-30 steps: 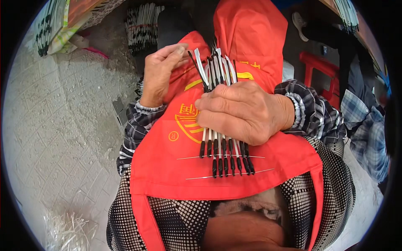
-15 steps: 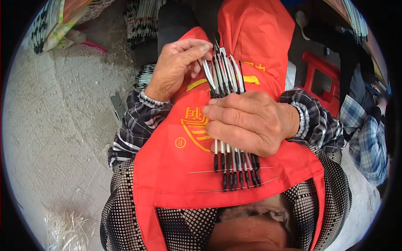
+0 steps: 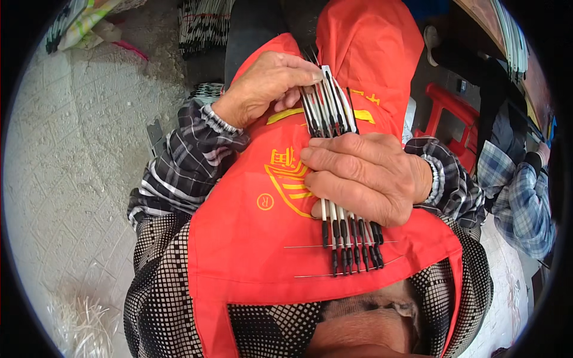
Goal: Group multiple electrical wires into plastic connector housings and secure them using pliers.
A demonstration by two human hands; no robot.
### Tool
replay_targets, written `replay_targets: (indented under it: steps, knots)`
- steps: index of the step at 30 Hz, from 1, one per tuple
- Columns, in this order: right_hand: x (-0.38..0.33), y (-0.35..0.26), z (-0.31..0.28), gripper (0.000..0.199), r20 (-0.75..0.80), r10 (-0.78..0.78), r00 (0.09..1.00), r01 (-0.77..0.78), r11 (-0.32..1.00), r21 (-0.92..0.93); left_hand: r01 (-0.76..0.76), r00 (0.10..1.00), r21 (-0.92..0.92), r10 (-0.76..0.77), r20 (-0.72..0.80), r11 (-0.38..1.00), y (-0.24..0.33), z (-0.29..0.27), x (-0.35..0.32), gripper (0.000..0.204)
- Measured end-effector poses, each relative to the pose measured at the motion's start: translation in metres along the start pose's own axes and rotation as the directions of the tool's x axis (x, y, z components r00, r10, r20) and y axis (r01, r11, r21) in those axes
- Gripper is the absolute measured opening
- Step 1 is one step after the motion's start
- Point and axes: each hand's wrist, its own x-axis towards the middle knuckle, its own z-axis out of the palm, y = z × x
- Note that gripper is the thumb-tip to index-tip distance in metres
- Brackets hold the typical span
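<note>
Black-and-white slender rods (image 3: 343,179), roughly eight of them as far as the overlap lets me count, lie side by side in a flat row on the red apron (image 3: 250,250) spread over the person's lap. Their upper ends fan out near the apron's upper fold, and their black lower ends reach toward its lower edge. Two thin metal wires (image 3: 340,244) run across the lower ends, one above the other.

One right hand (image 3: 367,176) lies flat over the middle of the row, fingers closed down on the rods and pressing them against the cloth. One left hand (image 3: 268,83) is at the upper ends, its fingers narrowed and pinching the leftmost rod tips.

Both forearms wear plaid sleeves (image 3: 185,161). Beyond the apron's right edge stand a red plastic stool (image 3: 444,107) and another person's blue checked sleeve (image 3: 519,197). Off the left edge, on the concrete floor (image 3: 71,179), lie one pile of pale strands (image 3: 83,316) and a bundle of more rods (image 3: 203,27).
</note>
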Motion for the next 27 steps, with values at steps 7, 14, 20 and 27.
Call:
replay_targets:
  steps: [7, 14, 20, 27]
  knots:
    - [-0.002, -0.001, -0.006, 0.026, 0.014, 0.004, 1.000, -0.003, 0.999, -0.042, -0.089, 0.948, -0.097, 0.055, -0.312, 0.991, -0.008, -0.015, -0.003, 0.037]
    - [0.000, 0.002, -0.003, 0.029, 0.020, -0.005, 1.000, 0.005, 1.000, -0.026, 0.055, 0.984, -0.024, -0.058, -0.168, 0.998, -0.015, -0.009, -0.014, 0.027]
    - [-0.003, 0.003, -0.005, 0.028, -0.003, -0.014, 1.000, 0.014, 1.000, -0.020, 0.116, 0.984, -0.081, -0.126, -0.123, 0.990, -0.011, -0.005, -0.007, 0.015]
    - [-0.005, 0.005, -0.003, 0.027, -0.030, -0.010, 0.999, 0.010, 1.000, -0.007, -0.012, 0.989, -0.411, -0.049, -0.137, 0.912, -0.005, -0.008, -0.013, 0.013]
